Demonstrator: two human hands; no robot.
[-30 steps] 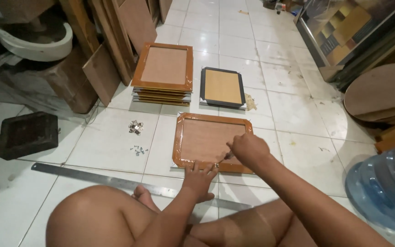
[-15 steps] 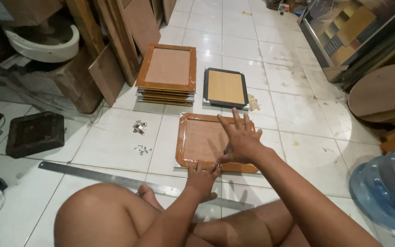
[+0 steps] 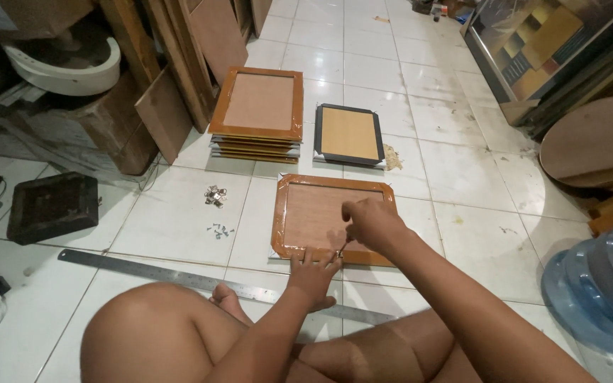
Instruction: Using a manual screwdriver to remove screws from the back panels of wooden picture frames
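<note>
From the head view, an orange-edged frame (image 3: 331, 220) lies face down on the tiled floor (image 3: 179, 220) before the crossed legs. The left hand (image 3: 313, 273) presses spread fingers on its near edge. The right hand (image 3: 370, 223) pinches something too small to identify. A steel ruler (image 3: 179, 276) runs partly behind the knee.

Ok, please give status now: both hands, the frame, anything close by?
Left hand pressing near edge of orange-brown wooden picture frame. Right hand pinching something small at same edge. Long steel ruler just behind; small metal clips to left.
</note>
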